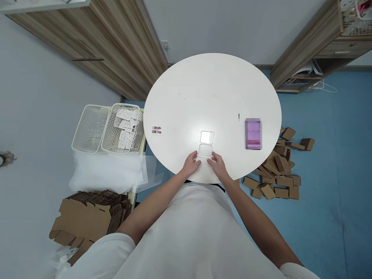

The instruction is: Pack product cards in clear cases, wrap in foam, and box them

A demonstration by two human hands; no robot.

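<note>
A small clear plastic case (205, 150) lies on the white table in front of me, its lid folded back on the far side. My left hand (191, 164) rests by the case's near left corner, fingers loosely bent and thumb apart from them. On the opposite side, my right hand (218, 165) has its fingertips at the near right edge, thumb and fingers spread. Whether the fingertips press on the case is too small to tell. No contents show clearly inside the case.
The round white table (212, 85) holds a purple box (253, 134) at right and a small sticker-like card (156, 130) at left. Left of it stand a basket of paper slips (112, 142), another white basket (78, 145) and flat cardboard (87, 219). Small brown boxes (281, 164) litter the floor.
</note>
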